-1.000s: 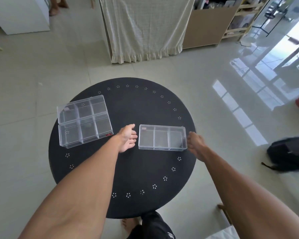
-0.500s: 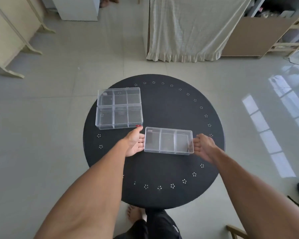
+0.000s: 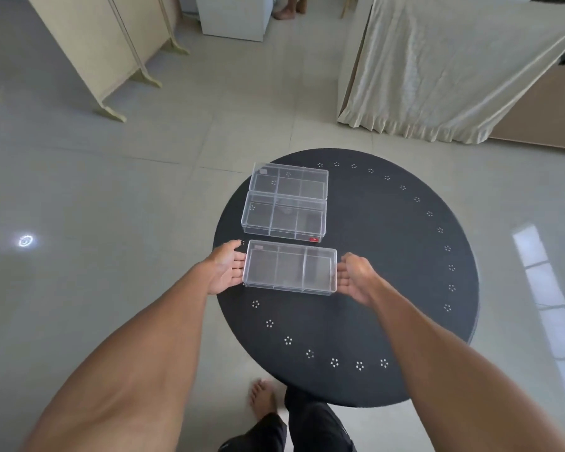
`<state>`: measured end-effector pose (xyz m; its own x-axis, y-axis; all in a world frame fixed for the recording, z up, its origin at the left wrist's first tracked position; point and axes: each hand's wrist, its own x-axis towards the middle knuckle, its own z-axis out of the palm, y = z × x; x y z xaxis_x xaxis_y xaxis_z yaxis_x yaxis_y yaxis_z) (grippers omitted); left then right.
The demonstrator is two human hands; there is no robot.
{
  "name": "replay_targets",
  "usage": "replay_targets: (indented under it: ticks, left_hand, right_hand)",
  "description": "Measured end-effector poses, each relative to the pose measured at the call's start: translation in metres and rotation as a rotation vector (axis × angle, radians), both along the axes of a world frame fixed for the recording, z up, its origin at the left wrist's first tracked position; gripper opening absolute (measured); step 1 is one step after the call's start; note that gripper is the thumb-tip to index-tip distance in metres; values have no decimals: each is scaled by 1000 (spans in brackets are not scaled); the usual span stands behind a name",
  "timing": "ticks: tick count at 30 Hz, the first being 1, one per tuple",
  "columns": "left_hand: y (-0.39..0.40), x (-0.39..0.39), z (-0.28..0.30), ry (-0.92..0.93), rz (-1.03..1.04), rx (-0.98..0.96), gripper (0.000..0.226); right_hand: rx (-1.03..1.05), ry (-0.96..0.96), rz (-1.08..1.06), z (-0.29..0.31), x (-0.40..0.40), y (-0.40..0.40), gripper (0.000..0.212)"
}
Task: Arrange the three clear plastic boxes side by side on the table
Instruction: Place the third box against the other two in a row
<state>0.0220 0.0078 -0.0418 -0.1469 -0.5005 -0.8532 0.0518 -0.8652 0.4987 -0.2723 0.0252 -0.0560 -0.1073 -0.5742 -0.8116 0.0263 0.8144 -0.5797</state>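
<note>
Three clear plastic boxes with inner dividers lie on the round black table (image 3: pixel 388 256). The far box (image 3: pixel 289 181) and the middle box (image 3: pixel 284 218) touch along their long sides at the table's left. The near box (image 3: pixel 290 267) sits just in front of them with a narrow gap. My left hand (image 3: pixel 227 267) presses its fingers on the near box's left end. My right hand (image 3: pixel 356 277) holds its right end. Both hands grip this box between them.
The table's edge runs close to the boxes on the left. A cloth-covered piece of furniture (image 3: pixel 437 66) stands behind on the right and a folding screen (image 3: pixel 111 44) on the left. My bare foot (image 3: pixel 263 398) is under the table's near edge.
The near box has moved left and toward the other two, held between both hands, and now lines up in front of them. The view has swung so the table sits further right.
</note>
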Motion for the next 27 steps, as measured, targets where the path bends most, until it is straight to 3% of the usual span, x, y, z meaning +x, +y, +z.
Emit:
replay_targets:
  ticks: [15, 20, 27]
  left_hand:
    - [-33, 19, -5, -122, -42, -22, 66]
    - [-35, 18, -3, -136, -47, -31, 59]
    - [-35, 16, -2, -155, -44, -38, 54]
  right_hand:
    - [-5, 13, -28, 0, 30, -16, 42]
    - [-22, 69, 3, -1, 34, -17, 56]
    - [-24, 142, 16, -3, 34, -21, 59]
